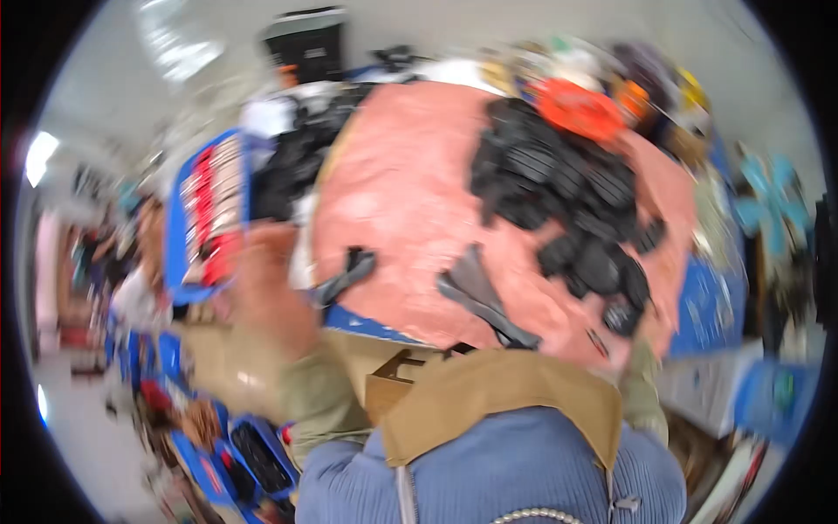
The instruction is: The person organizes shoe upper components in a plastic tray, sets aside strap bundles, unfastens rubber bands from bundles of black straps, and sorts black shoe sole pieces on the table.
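Observation:
My left hand [278, 293], smeared by motion, is at the near right edge of a blue tray [172, 249] of red and pale packed pieces [214, 205]. Its fingers cannot be made out. At the right, my right sleeve [644, 393] reaches the pink sheet [401, 166]; the hand itself blends into the sheet, its fingers not distinguishable. Close to it lies a small dark tool [598, 342]. A heap of black, soft-looking pieces [559, 170] covers the sheet's right half. Two dark grey, limp pieces, one left [347, 278] and one nearer the middle [487, 301], lie along the front.
More black pieces [301, 157] are heaped left of the sheet. An orange-red dish [580, 109] and mixed goods stand at the back, near a black box [305, 44]. Blue bins [262, 454] sit on the floor at left. A fan [772, 196] and white box [707, 384] are at right.

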`<state>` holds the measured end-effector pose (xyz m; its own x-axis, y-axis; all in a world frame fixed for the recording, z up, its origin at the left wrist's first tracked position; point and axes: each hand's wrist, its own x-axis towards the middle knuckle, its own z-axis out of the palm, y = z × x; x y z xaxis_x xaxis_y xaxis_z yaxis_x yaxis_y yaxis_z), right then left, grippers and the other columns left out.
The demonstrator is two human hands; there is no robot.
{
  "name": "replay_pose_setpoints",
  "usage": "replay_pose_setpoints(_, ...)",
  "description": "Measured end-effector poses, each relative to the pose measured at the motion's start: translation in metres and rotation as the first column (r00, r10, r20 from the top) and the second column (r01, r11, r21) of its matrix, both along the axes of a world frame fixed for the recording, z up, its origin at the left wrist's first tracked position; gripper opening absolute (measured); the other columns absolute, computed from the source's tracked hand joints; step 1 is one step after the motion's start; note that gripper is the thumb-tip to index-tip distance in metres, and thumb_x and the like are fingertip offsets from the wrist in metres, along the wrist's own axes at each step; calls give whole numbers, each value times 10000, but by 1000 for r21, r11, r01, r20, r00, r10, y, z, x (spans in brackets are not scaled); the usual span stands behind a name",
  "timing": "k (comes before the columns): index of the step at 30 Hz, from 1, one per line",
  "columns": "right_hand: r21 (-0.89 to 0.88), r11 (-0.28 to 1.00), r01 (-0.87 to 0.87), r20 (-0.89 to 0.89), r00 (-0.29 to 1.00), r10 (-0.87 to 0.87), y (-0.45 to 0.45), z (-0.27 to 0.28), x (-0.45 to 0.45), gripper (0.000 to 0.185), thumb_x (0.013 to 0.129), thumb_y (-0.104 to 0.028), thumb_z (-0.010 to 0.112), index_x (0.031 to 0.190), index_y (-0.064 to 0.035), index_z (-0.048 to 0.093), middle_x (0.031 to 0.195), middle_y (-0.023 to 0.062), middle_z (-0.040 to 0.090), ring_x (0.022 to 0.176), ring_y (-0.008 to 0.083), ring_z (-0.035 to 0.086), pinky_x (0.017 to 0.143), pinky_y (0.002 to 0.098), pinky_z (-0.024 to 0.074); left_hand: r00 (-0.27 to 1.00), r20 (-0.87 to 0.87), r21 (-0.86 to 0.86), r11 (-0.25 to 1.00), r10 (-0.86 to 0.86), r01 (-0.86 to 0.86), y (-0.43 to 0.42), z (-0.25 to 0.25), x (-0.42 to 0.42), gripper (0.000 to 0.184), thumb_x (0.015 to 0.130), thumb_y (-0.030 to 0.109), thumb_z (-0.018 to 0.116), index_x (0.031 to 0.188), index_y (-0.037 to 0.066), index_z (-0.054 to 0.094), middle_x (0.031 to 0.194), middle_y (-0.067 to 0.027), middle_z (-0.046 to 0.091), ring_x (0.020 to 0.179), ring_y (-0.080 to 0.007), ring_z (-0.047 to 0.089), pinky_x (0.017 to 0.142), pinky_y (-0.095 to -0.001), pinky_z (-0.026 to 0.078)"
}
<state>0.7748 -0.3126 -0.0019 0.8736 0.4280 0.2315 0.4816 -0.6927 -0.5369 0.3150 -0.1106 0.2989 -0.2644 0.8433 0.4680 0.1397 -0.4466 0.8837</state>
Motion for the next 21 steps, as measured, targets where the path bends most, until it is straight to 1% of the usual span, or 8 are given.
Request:
replay_pose_setpoints(1,14,999,-29,0,1000,29,-6,-4,4,207,736,-265,609,847,-107,685,748,133,642,644,241,590,592,317,472,945,-322,-206,971,49,-121,-9,-39,-13,146,848,69,419,848,29,559,823,-82,566,739,-170,528,691,-257,433)
replay_pose_setpoints(3,30,997,-69,-16,997,69,-11,-12,7,207,740,-255,607,860,-103,676,760,129,637,653,236,585,600,313,468,989,146,-458,887,13,57,-40,-120,-35,102,807,97,530,823,16,589,778,-62,596,730,-152,559,646,-231,446)
replay_pose_setpoints(4,24,998,-53,-26,998,53,-15,-17,9,207,742,-251,605,867,-101,672,766,127,634,658,233,582,604,311,466,981,191,-759,636,10,142,-50,-157,-60,152,781,120,565,887,19,605,750,-42,595,669,-123,549,593,-212,444)
replay_pose_setpoints(5,10,999,-42,-32,999,43,-19,-16,7,207,744,-246,604,874,-99,668,772,126,632,662,231,580,608,309,464,981,117,-818,546,-152,182,-60,-196,-71,213,768,142,575,943,28,613,757,-34,596,625,-106,537,563,-208,438)
replay_pose_setpoints(7,0,999,-40,-44,998,40,-10,-17,2,208,747,-237,601,888,-95,659,784,122,627,672,226,574,617,304,460,992,61,-905,414,-112,102,-76,-239,-68,231,775,154,563,963,31,614,777,-35,601,640,-99,534,567,-203,435)
replay_pose_setpoints(10,18,999,-28,-63,998,29,5,-6,-21,211,753,-223,597,908,-89,646,802,117,620,686,219,566,629,298,454,943,238,-843,433,-233,319,-68,-277,-70,231,770,160,567,939,12,618,802,-61,607,690,-136,549,622,-227,460)
replay_pose_setpoints(15,131,990,-54,-117,991,69,36,22,-66,220,762,-201,591,942,-78,624,832,108,608,709,206,553,649,288,444,725,-126,-772,526,-678,358,-46,-287,-77,235,762,144,572,945,3,616,809,-58,614,710,-160,556,651,-263,466)
replay_pose_setpoints(21,323,939,-120,-204,960,193,76,75,-132,236,774,-173,582,983,-66,599,867,98,593,737,192,537,674,276,431,739,2,-772,468,-674,430,-7,-310,-112,261,756,127,589,989,9,603,819,-56,603,730,-145,549,654,-244,459)
